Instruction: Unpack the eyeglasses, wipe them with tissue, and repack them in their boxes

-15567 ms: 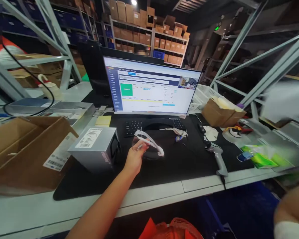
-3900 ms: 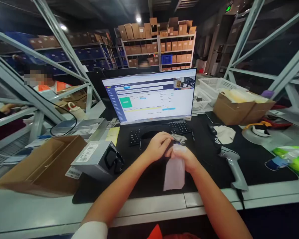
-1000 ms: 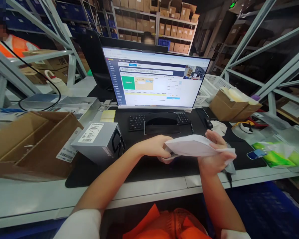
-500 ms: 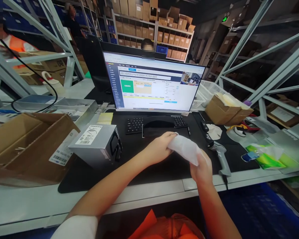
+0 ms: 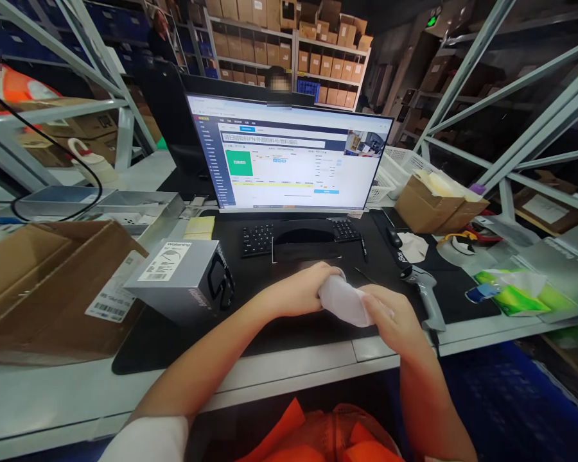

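A white, translucent wrapped packet (image 5: 344, 301) is held between my two hands above the black desk mat (image 5: 264, 333). My left hand (image 5: 311, 287) closes round its left end. On its right end, my right hand (image 5: 392, 316) grips with the thumb along the top. What is inside the wrapping cannot be made out. Beyond my hands lies the black keyboard (image 5: 257, 240), in front of the lit monitor (image 5: 279, 167). To the left stands a grey printed product box (image 5: 173, 289) with a white label on top.
An opened cardboard box (image 5: 62, 295) fills the left side. On the right lie a handheld scanner (image 5: 426, 298), a mouse (image 5: 394, 237), a green tissue pack (image 5: 515, 295) and a cardboard box of papers (image 5: 433, 208). Metal struts frame both sides; other people are in the background.
The packet has tilted and bunched up between my hands. My right hand has turned inward and moved its thumb over the packet. The view has shifted slightly.
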